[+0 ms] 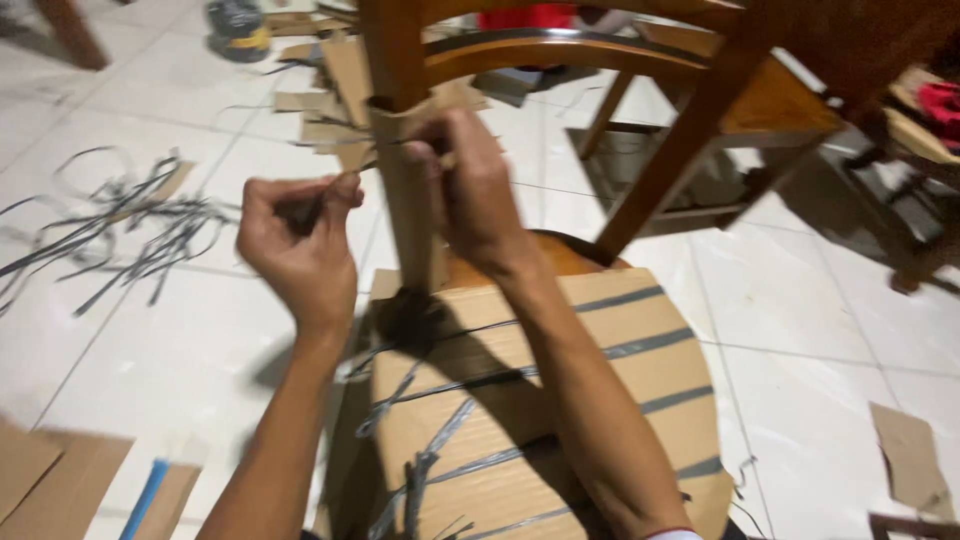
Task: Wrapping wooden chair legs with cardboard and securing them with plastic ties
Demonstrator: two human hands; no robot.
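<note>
A wooden chair (pixel 600 60) stands in front of me, its round seat wrapped in brown cardboard (pixel 590 390) bound with grey straps. One back post carries a cardboard sleeve (pixel 405 190). My right hand (pixel 470 190) is closed around that sleeve at mid height. My left hand (pixel 300 235) is just left of the post, fingers pinched on a thin dark strap end (pixel 315 205) that runs toward the post. Both hands are blurred by motion.
A heap of loose grey straps (pixel 130 230) lies on the white tiled floor at the left. Cardboard scraps (pixel 330 110) lie behind the post, more cardboard (pixel 60 480) at the bottom left and a piece (pixel 910 455) at the right. Other wooden furniture (pixel 900 130) stands at the right.
</note>
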